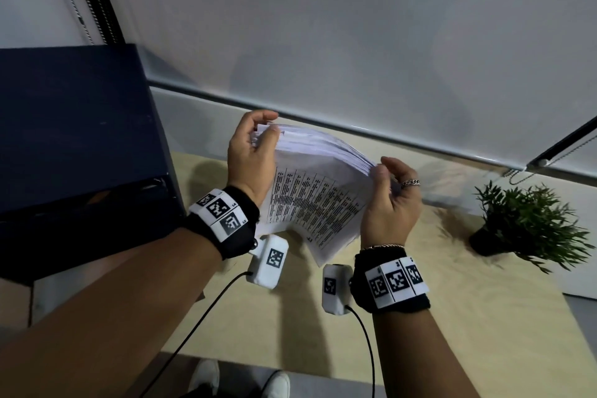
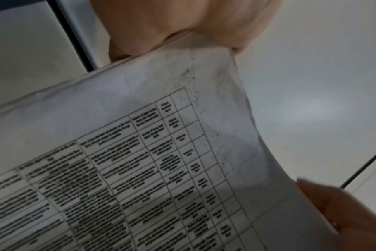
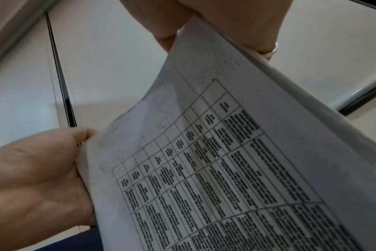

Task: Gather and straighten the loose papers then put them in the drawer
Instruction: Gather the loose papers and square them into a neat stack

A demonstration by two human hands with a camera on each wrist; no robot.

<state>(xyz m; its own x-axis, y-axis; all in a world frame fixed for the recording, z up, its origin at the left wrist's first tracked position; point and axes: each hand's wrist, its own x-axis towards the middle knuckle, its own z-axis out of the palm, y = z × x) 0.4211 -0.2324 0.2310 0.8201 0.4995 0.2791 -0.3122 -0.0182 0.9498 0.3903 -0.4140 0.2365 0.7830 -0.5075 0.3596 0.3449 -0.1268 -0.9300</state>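
A stack of white papers (image 1: 318,191) printed with tables is held up above the wooden desk (image 1: 452,317), standing on one edge and bowed. My left hand (image 1: 258,139) grips its upper left corner, thumb on the near sheet and fingers curled over the top. My right hand (image 1: 389,178) holds the right edge, fingers curled behind the sheets. The left wrist view shows the printed sheet (image 2: 140,152) under my left hand (image 2: 178,28); the right wrist view shows the same page (image 3: 225,161) with my right hand (image 3: 225,22) at its top. The dark blue drawer cabinet (image 1: 74,139) stands at the left.
A small potted green plant (image 1: 526,223) sits on the desk at the right. A white roller blind (image 1: 355,26) with bead chains hangs behind the desk. Cables run from the wrist cameras toward me. My white shoes (image 1: 239,381) show below the desk's near edge.
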